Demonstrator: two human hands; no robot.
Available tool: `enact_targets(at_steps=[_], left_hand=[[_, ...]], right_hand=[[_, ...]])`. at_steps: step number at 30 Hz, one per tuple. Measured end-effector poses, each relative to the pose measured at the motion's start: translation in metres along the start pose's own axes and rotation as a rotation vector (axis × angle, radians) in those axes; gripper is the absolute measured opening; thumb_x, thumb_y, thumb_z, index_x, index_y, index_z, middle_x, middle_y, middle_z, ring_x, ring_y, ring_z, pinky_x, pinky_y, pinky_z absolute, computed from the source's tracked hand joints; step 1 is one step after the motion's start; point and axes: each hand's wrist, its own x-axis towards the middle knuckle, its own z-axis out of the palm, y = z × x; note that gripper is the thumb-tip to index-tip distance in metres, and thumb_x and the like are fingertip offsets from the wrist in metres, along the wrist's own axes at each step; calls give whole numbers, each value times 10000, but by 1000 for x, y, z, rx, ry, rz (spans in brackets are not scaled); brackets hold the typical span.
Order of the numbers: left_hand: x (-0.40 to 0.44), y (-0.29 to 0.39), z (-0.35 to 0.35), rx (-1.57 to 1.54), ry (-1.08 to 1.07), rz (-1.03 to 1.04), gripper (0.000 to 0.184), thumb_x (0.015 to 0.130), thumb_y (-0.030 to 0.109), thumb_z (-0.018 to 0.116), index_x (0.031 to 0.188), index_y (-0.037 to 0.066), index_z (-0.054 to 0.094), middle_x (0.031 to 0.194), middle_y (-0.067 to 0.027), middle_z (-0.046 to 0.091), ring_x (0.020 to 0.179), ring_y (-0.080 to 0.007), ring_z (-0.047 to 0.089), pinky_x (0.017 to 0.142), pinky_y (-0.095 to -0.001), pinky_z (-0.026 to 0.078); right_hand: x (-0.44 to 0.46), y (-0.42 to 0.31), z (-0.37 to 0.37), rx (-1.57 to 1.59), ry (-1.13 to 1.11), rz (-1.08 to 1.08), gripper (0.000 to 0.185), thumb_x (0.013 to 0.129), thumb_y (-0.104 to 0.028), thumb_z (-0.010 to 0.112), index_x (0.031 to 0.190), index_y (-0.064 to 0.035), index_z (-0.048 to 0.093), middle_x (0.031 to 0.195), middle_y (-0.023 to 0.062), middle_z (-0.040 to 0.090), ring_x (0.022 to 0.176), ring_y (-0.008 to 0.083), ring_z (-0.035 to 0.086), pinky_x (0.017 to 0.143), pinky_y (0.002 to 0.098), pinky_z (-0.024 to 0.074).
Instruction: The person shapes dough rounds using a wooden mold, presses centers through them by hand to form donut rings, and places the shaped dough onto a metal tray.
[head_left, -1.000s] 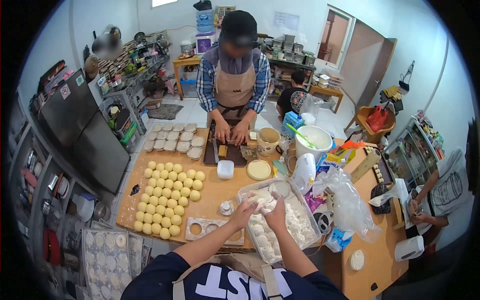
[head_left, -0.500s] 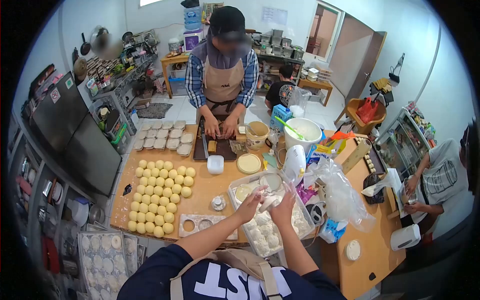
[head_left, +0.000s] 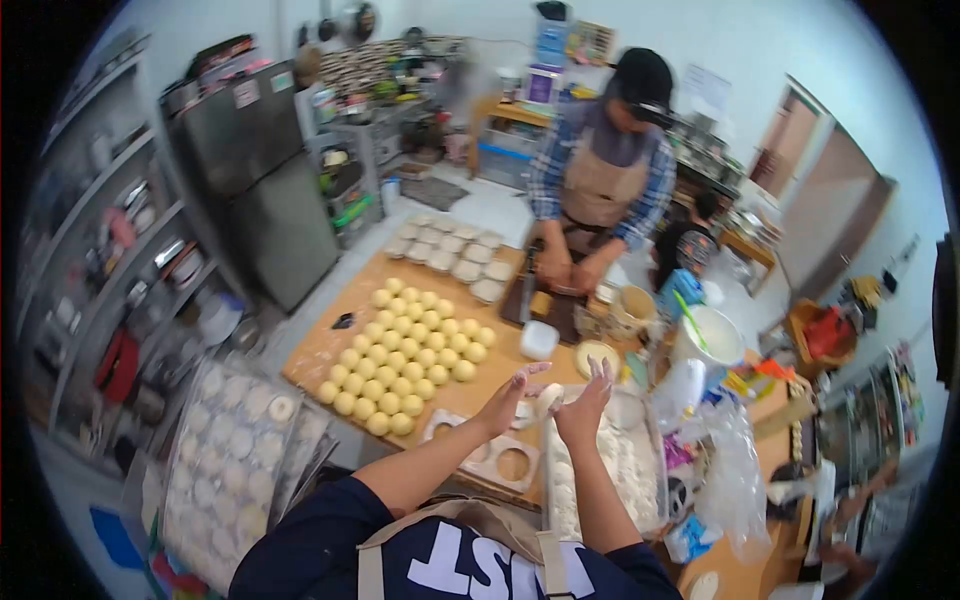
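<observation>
On my feed, the workpiece is a single white dough piece [head_left: 549,400], suspended between both hands at the far-left corner of the white tray [head_left: 662,472], on the near edge of the bench [head_left: 316,352]. The left hand [head_left: 512,398] is open, fingers extended toward the piece; its exact contact I cannot tell. The right hand [head_left: 583,408] is also open, fingers raised, thumb side against the piece.

Compared with half a second earlier, three changes register: the fingers have spread from their closer hold, the hands have shifted from above the tray's middle to its left side, and my view has swung left and tilted.

Inside the tray lie floured dough portions [head_left: 632,450]. Left of it, along the near edge, is the holed board [head_left: 489,469]. The yellow dough balls [head_left: 410,350] occupy the left half of the bench, their arrangement unchanged. Pale square cups [head_left: 450,255] stand at the far-left corner. At the far edge, a co-worker [head_left: 605,190] keeps both hands over a dark tray [head_left: 562,320].
</observation>
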Motion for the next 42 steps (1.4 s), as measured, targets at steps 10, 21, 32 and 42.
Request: enact_targets(at_steps=[10, 21, 32, 42], left_hand=[[-149, 50, -141, 285, 544, 254, 804, 927, 658, 211, 1420, 29, 300, 1321, -141, 482, 1229, -277, 464, 1025, -407, 341], [-313, 121, -240, 323, 905, 266, 915, 872, 738, 195, 1449, 30, 262, 1275, -130, 523, 1095, -212, 546, 1004, -348, 360], [-384, 120, -309, 232, 1029, 280, 774, 947, 624, 146, 1446, 47, 278, 1287, -132, 536, 1221, -236, 490, 1121, -429, 134], [-406, 69, -363, -309, 1276, 171, 706, 971, 573, 269, 1383, 4, 339, 1223, -142, 556, 1122, -195, 539, 1016, -344, 345]], right_hand=[[-13, -159, 156, 279, -294, -398, 877, 628, -302, 821, 1340, -34, 384, 1449, 247, 249, 1341, 418, 236, 1086, 525, 200], [-95, -328, 278, 371, -595, -694, 884, 587, -131, 786, 1347, -26, 347, 1446, 254, 236, 1328, 451, 238, 1090, 533, 197], [-140, -379, 368, 424, -788, -775, 905, 593, -66, 780, 1369, -25, 314, 1446, 246, 254, 1310, 442, 270, 1074, 498, 259], [-165, -359, 457, 920, -1516, 126, 545, 780, 58, 585, 1277, -5, 370, 1244, 183, 497, 1080, 280, 574, 890, 357, 496]])
